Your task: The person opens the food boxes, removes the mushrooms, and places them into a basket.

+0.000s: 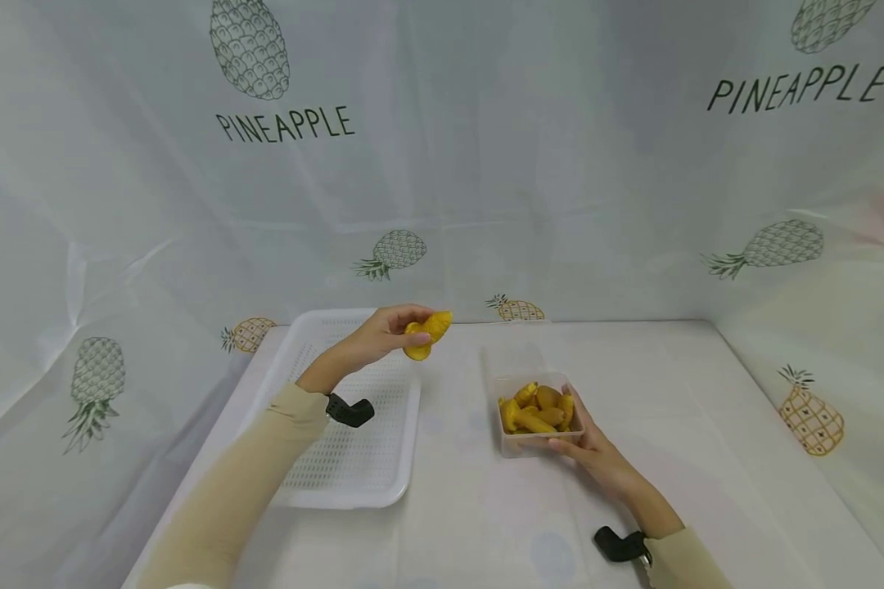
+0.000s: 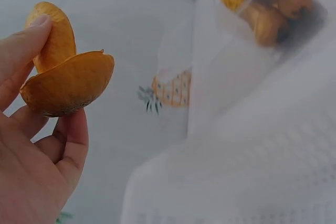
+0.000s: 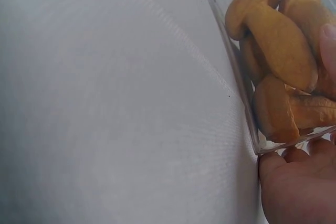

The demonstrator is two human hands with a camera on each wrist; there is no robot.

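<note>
Mushroom pinched between thumb and fingers of the left hand, raised near the far right corner of the white tray, toward the far edge of the table. In the left wrist view, cap downward, stem pointing up, leaning slightly left. Right hand clamped on the near right corner of the clear container; inside, other mushrooms, one slanting from upper-left cap to lower-right stem end in the right wrist view.
</note>
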